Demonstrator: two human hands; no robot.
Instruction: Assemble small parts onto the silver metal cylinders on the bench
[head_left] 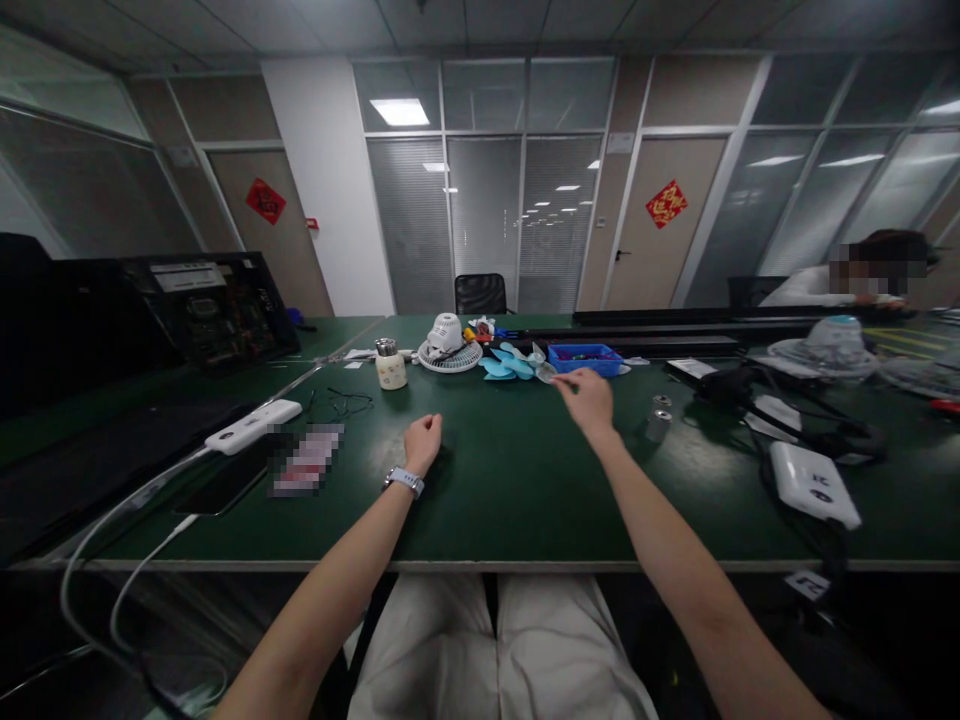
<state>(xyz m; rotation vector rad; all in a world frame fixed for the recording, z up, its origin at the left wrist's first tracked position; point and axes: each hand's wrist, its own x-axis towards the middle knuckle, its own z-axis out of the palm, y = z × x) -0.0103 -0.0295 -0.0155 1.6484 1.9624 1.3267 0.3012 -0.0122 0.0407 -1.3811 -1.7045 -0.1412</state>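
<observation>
My left hand [422,441] rests on the green table [510,490] as a loose fist, a watch on its wrist, with nothing seen in it. My right hand [586,398] reaches forward, fingers pinched together near a clear fan blade [545,371] and light blue fan blades [506,364]; whether it grips anything I cannot make out. Behind the blades stand a white fan grille and motor [448,346] and a blue parts tray [585,358]. A small metal cylinder [658,424] stands just right of my right hand.
A cream jar [390,366] stands at the left of the fan. A white power strip [253,426], a dark phone and cables lie left. A white adapter [814,483] and black cables lie right. Another person [862,275] sits far right.
</observation>
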